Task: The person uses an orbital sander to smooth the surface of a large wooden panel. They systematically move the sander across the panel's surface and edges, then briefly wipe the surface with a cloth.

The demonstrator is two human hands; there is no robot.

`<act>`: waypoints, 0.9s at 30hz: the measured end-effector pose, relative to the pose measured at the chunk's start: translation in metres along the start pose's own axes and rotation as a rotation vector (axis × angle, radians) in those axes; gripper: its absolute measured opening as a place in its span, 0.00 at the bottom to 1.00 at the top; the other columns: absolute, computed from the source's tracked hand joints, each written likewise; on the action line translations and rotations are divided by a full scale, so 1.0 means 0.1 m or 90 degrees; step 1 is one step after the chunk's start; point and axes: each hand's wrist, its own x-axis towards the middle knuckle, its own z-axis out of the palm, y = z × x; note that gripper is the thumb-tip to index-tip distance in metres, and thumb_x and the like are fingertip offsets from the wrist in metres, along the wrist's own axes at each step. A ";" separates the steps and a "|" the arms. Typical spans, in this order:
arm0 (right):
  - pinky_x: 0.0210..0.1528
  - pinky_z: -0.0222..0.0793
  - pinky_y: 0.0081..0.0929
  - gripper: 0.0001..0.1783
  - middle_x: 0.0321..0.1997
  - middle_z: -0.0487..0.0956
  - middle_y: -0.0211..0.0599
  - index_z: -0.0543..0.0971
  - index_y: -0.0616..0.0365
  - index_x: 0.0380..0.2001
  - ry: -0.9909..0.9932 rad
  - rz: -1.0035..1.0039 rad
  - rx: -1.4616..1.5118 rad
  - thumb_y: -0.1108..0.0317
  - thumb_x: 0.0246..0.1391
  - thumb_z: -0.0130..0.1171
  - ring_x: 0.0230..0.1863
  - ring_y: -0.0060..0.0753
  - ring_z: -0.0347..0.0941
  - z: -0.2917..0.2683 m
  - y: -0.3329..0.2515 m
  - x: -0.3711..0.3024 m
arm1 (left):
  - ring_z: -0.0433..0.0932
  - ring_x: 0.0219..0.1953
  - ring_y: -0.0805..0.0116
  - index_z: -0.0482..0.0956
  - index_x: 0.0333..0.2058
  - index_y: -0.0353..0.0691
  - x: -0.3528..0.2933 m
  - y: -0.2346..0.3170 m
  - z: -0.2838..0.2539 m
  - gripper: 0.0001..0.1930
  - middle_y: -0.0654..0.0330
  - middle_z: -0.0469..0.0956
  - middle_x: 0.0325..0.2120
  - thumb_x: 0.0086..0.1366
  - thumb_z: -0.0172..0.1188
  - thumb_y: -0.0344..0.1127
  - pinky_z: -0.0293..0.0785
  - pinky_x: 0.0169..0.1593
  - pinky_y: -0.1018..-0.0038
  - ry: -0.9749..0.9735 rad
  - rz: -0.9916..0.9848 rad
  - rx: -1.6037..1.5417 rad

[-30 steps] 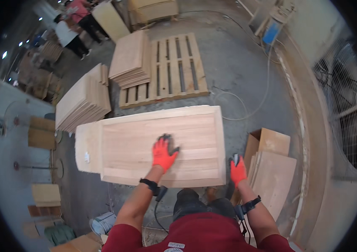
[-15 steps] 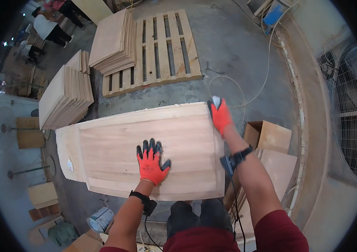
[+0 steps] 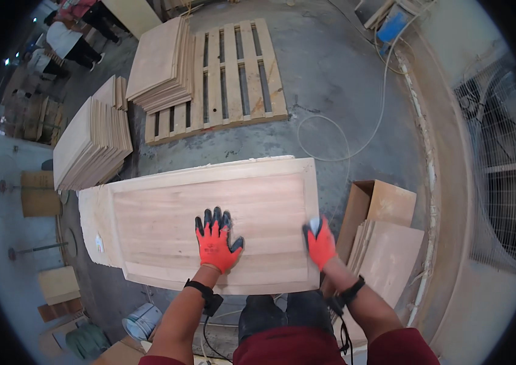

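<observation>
A pale wooden panel with a raised frame lies flat in front of me. My left hand, in a red glove with black fingertips, rests spread on the middle of it. At the panel's right edge, my right hand in a matching glove is closed around a small whitish piece. Only a bit of that piece shows between the fingers, and its kind is unclear. Under the panel's left end is a rough light board with a small white object on it.
Beyond the panel, a wooden pallet carries stacked panels; another stack stands left. A thin hose loops across the floor. At right are an open cardboard box and leaning boards. Several people are far left.
My right hand has slid toward me along the panel's right edge, from the far corner to about the middle, still holding the whitish piece. My left hand stays on the panel.
</observation>
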 end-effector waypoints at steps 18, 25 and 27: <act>0.59 0.69 0.38 0.23 0.46 0.84 0.49 0.81 0.62 0.51 -0.189 -0.144 0.061 0.55 0.71 0.47 0.53 0.45 0.78 -0.19 -0.76 2.30 | 0.49 0.77 0.46 0.59 0.72 0.43 -0.17 -0.05 -0.35 0.41 0.48 0.54 0.74 0.67 0.56 0.58 0.39 0.76 0.43 0.051 0.029 -0.070; 0.65 0.65 0.41 0.27 0.61 0.76 0.55 0.70 0.66 0.65 0.057 -0.073 0.101 0.57 0.73 0.46 0.62 0.50 0.72 0.09 -0.09 1.53 | 0.48 0.77 0.48 0.59 0.72 0.43 -0.14 0.02 -0.38 0.41 0.49 0.53 0.74 0.67 0.55 0.58 0.38 0.76 0.44 0.065 0.036 -0.063; 0.67 0.63 0.42 0.28 0.63 0.75 0.56 0.69 0.67 0.65 0.037 -0.053 0.104 0.56 0.73 0.47 0.64 0.52 0.71 0.05 0.05 1.03 | 0.48 0.77 0.48 0.59 0.72 0.43 -0.10 0.02 -0.42 0.41 0.49 0.52 0.75 0.68 0.55 0.59 0.38 0.76 0.44 0.034 0.033 -0.050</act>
